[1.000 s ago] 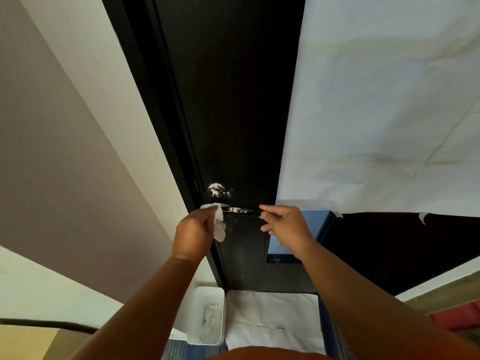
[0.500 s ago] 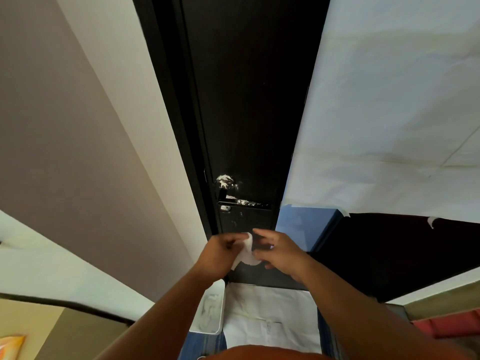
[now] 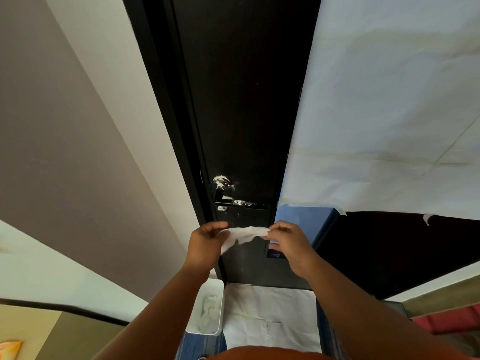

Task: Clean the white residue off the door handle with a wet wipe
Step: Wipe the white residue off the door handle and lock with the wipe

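White residue (image 3: 220, 181) crusts the black door handle (image 3: 240, 203). Just below it we stretch the wet wipe (image 3: 245, 233), left grip (image 3: 205, 245) and right grip (image 3: 291, 241) each pinching one end.

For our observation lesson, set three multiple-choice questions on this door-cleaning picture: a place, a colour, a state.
1. Where is the wet wipe relative to the door handle? A pressed on it; B below it, held between the left hand and right hand; C dropped on the floor.
2. What colour is the door? A black; B white; C red.
3. The handle is: A wiped clean; B wrapped in paper; C smeared with white residue.
Answers: 1 B, both hands hold the wipe under the handle. 2 A, the panel is black. 3 C, white patches cover it.
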